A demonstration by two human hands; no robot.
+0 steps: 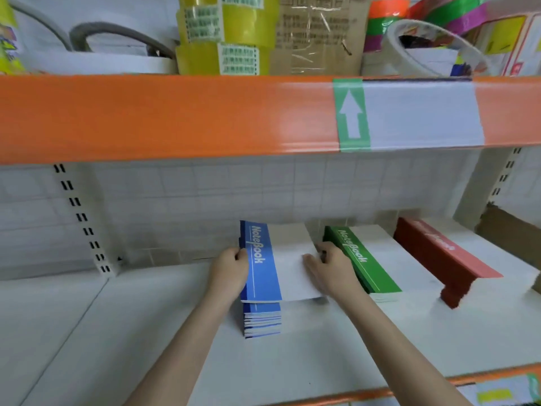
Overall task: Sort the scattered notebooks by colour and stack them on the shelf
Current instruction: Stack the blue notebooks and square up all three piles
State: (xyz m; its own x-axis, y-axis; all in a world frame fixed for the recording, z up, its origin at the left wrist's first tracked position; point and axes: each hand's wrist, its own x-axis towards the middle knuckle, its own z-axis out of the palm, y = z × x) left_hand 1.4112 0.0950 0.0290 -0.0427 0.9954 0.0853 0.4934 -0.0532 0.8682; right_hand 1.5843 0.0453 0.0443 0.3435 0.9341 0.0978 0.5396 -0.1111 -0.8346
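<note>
A stack of blue-and-white notebooks [262,317] stands on the white shelf [146,332]. The top blue notebook [275,265] lies slightly askew on it. My left hand [229,272] grips its left edge, and my right hand [330,269] holds its right edge, fingers on the white cover. To the right lies a green notebook stack [361,262], touching my right hand. Further right is a red notebook stack [445,259], its lower books jutting forward.
An orange shelf rail [175,118] with a green arrow label [351,114] hangs close above. The upper shelf holds yellow tape rolls [225,36], a cardboard box [319,33] and coloured tapes [424,24]. A brown carton [512,232] sits at far right.
</note>
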